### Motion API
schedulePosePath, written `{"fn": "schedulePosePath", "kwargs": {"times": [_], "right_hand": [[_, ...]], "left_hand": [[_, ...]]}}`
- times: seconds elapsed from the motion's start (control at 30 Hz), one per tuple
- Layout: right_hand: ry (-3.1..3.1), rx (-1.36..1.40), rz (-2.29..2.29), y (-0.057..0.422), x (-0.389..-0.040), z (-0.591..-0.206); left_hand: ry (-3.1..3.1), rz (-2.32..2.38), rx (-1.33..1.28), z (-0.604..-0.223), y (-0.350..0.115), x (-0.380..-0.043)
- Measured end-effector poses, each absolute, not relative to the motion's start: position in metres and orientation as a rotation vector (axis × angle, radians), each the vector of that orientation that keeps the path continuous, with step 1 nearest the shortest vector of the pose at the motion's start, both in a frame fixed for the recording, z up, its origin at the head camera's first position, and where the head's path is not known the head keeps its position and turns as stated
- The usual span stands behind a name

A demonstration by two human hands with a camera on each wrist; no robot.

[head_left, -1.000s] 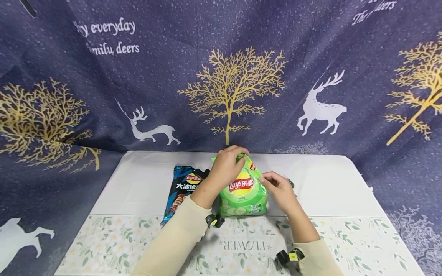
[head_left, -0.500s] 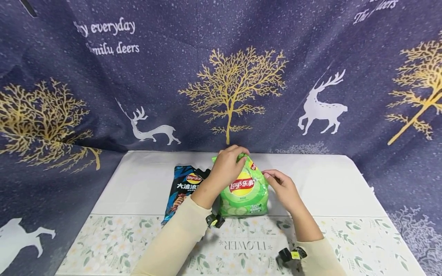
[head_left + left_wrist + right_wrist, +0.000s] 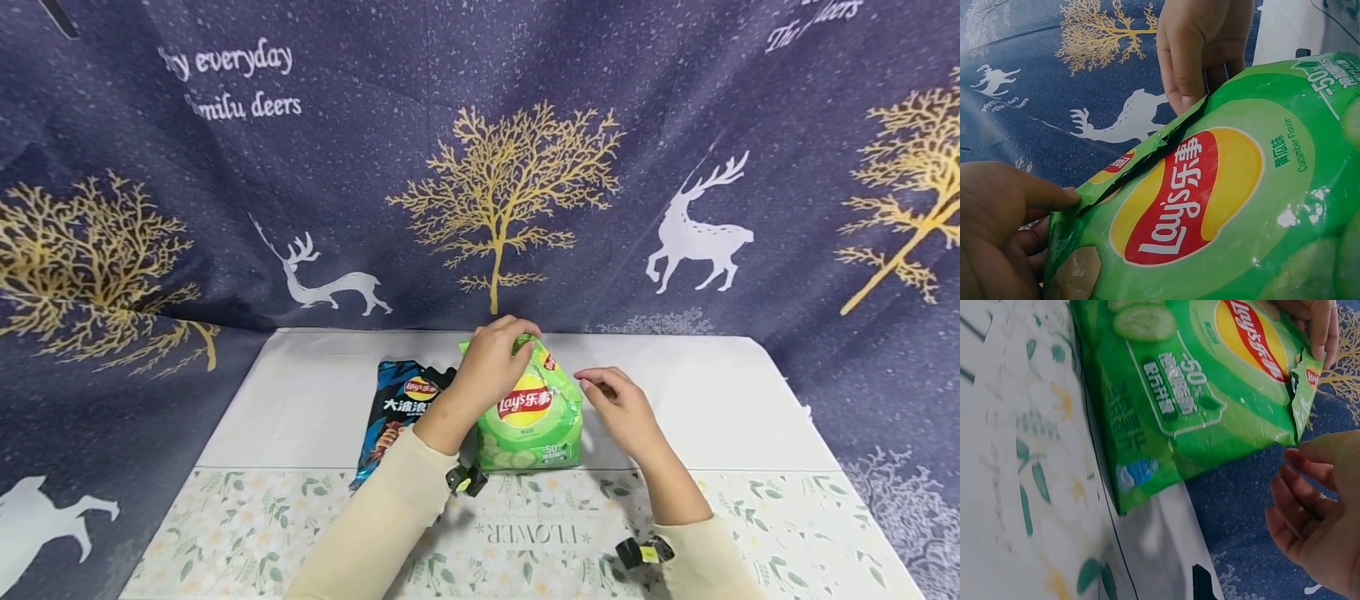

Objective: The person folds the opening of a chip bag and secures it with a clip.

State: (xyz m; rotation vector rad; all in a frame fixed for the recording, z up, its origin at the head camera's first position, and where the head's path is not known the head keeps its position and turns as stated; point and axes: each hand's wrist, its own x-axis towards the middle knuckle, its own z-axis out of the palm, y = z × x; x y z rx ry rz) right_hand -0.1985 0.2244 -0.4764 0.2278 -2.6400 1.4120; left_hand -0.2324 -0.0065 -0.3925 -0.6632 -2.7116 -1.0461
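A green bag of Lay's cucumber chips [image 3: 528, 421] stands upright at the middle of the table. My left hand [image 3: 491, 354] grips its top edge, with thumb and fingers pinching the upper left corner in the left wrist view. The top strip of the bag [image 3: 1141, 159] is folded forward over the front, a dark line showing beneath it. Just off the bag's right side, my right hand [image 3: 618, 408] holds nothing. Its fingers [image 3: 1294, 500] are loosely bent, the tips close to the bag's upper right corner.
A dark blue Lay's bag [image 3: 390, 408] lies left of the green one, partly covered by my left arm. A white and floral cloth [image 3: 720, 400] covers the table. Behind rises a dark blue curtain [image 3: 480, 67] printed with deer and golden trees.
My right hand has let go of the green bag's right edge and moved slightly to the right. My left hand keeps its grip on the top.
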Motion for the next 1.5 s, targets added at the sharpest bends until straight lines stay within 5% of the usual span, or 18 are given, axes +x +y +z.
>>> {"fn": "schedulePosePath", "kwargs": {"times": [1.5], "right_hand": [[-2.915, -0.097, 0.810, 0.278, -0.204, -0.503]], "left_hand": [[-2.700, -1.114, -0.670, -0.394, -0.009, -0.230]]}}
